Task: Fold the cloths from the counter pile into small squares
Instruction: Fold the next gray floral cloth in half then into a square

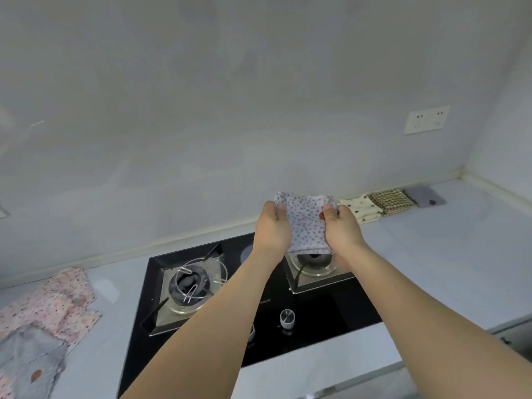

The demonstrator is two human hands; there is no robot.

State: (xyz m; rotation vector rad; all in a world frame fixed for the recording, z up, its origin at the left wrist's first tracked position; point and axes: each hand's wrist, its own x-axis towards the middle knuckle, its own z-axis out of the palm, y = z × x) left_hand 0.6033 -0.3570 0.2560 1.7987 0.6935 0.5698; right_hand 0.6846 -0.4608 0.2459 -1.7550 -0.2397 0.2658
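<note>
We see both hands raised above the black gas stove [259, 298], holding a dotted cloth [305, 223] between them. The left hand [272, 228] pinches the cloth's left edge near the top, thumb over the front, fingers curled behind. The right hand [341, 230] pinches the right edge the same way. The cloth hangs folded, its lower edge just above the right burner [313, 262], which sits directly under the hands.

Beyond the right hand, against the wall, we find three folded cloths in a row on the bench [431, 254]: a cream dotted one [359, 210] nearest the hand, a checked one [391, 201] touching it, and a grey one [426, 195] farthest out.

Well off to the left of the left hand lies the pile of unfolded cloths [43, 318], pink floral pieces over a grey one. The left burner [191, 283] sits below and left of the left forearm.
</note>
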